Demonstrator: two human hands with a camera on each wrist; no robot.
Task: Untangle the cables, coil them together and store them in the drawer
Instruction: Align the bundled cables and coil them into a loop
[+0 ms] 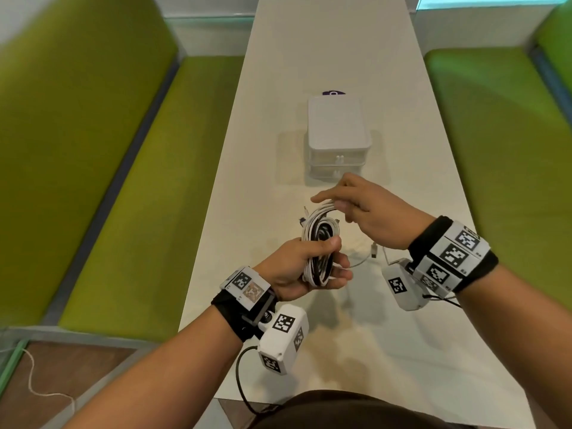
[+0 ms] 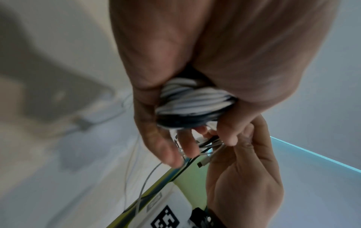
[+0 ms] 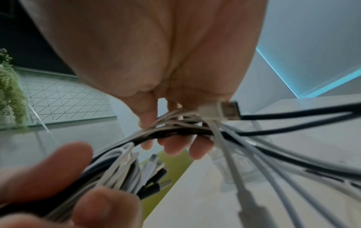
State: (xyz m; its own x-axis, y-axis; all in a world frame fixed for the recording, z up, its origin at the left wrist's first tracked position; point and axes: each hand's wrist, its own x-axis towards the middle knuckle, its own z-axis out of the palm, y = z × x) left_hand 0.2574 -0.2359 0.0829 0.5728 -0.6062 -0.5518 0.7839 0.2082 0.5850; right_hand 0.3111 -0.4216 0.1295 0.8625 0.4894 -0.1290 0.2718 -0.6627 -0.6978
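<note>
My left hand (image 1: 340, 260) grips the lower part of a coil of white and black cables (image 1: 320, 233), thumb over it and fingers beneath. In the left wrist view the coil (image 2: 195, 103) fills that hand (image 2: 199, 138). At the top of the loop my right hand (image 1: 337, 205) curls its fingers round the strands, index finger stretched out. The right wrist view shows the right hand (image 3: 162, 134) wrapped round the bundle (image 3: 175, 129), with plugs sticking out. A loose white cable end (image 1: 374, 250) trails on the table. Just beyond the hands stands the white drawer unit (image 1: 337, 131), both drawers closed.
The long white table (image 1: 309, 57) runs away from me between green benches on the left (image 1: 139, 181) and right (image 1: 495, 150). A small purple item (image 1: 333, 93) peeks out behind the drawer unit. Bare tabletop lies around the unit and near me.
</note>
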